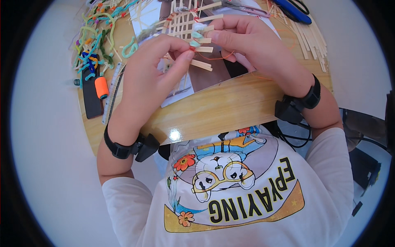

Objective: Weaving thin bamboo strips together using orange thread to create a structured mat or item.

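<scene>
Between my two hands is an openwork lattice of pale wooden strips (pixel 181 25), with strip ends sticking out on its right side. A pale green and white yarn (pixel 196 37) is wound along that side, and reddish thread ties some of the strips. My left hand (pixel 153 68) pinches the lower right corner of the lattice between thumb and forefinger, at a red thread wrap. My right hand (pixel 257 41) pinches the right edge by the strip ends. A thin orange thread (pixel 209 58) loops from the corner toward my right fingers; its end is hidden.
Tangled coloured yarn pieces (pixel 105 31) lie at the left. Below them are an orange thread spool (pixel 101 87), a dark flat slab (pixel 92 103) and a ruler (pixel 110 95). Loose wooden strips (pixel 310 41) and a blue-handled tool (pixel 293 11) lie right. A printed sheet (pixel 201 74) lies beneath the lattice.
</scene>
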`<state>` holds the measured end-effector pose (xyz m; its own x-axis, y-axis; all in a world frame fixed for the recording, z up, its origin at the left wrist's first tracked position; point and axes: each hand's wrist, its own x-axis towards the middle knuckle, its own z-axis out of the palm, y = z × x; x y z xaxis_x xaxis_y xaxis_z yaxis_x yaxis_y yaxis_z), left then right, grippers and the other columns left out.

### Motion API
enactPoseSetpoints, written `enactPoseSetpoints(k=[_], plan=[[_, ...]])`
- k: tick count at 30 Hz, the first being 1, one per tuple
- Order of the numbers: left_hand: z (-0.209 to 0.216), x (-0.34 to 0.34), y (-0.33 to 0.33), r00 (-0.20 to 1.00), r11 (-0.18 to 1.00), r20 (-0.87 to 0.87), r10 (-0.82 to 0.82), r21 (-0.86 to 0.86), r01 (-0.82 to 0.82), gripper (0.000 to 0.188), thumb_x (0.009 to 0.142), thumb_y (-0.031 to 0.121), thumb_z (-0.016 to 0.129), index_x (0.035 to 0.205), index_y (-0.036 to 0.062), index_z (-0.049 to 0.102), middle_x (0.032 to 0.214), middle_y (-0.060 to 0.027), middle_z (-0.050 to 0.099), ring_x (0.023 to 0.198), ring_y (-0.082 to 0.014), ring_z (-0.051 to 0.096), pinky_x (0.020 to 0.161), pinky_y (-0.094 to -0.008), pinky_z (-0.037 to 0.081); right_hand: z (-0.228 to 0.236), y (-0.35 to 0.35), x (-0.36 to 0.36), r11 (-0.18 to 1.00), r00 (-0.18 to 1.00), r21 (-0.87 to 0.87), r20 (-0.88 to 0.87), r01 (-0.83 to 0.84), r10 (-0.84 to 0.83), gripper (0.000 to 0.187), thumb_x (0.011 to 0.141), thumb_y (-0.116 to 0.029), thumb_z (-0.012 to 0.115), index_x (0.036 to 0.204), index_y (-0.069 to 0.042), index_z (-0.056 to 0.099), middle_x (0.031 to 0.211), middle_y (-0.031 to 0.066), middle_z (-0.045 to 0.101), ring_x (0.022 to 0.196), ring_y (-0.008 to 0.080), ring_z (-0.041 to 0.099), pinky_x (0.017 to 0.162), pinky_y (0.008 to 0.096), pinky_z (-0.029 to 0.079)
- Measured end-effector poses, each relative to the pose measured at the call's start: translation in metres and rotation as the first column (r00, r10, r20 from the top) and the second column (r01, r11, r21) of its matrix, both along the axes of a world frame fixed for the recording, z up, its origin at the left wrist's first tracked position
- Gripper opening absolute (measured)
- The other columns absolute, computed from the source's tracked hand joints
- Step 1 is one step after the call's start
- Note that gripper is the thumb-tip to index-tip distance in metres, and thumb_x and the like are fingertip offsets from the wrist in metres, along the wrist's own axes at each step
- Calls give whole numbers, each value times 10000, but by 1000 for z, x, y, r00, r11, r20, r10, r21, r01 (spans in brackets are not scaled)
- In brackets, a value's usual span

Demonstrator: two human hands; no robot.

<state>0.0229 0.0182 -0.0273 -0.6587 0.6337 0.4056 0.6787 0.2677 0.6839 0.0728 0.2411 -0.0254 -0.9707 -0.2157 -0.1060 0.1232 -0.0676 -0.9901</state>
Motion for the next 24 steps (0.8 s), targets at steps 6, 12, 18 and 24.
enactPoseSetpoints(k=[6, 12, 18, 24], plan=[[-3, -3, 1, 976, 990, -215, 40, -121, -67, 118, 800, 95, 736, 888, 70, 661, 803, -40, 664, 717, -204, 612, 672, -335, 478, 4, -5, 2, 1000, 997, -16, 79, -5, 6, 228, 914, -238, 677, 979, -20, 691, 722, 18, 627, 579, 46, 487, 531, 187, 382], [-1, -2, 0, 944, 980, -324, 64, -159, -121, 112, 789, 81, 734, 866, 81, 652, 770, -25, 661, 711, -202, 617, 687, -339, 471, 8, -9, 6, 986, 996, 148, -37, 81, -77, 236, 917, -256, 675, 975, -29, 697, 694, -22, 611, 574, 32, 478, 523, 190, 384], [-1, 0, 0, 965, 986, -255, 64, -132, -100, 111, 785, 78, 733, 853, 76, 646, 743, -28, 657, 684, -205, 618, 687, -335, 469, 5, -15, 12, 937, 956, 299, -277, 182, -97, 195, 894, -217, 693, 932, -26, 702, 650, -41, 586, 565, 28, 487, 505, 217, 387], [-1, 0, 0, 984, 987, -140, 105, -110, -121, 100, 804, 90, 727, 858, 53, 651, 751, -44, 660, 690, -185, 622, 665, -313, 476, 1, -16, 14, 747, 750, 531, -658, 400, 67, 133, 849, -179, 723, 921, -67, 712, 635, 26, 558, 541, 156, 518, 513, 295, 430]])
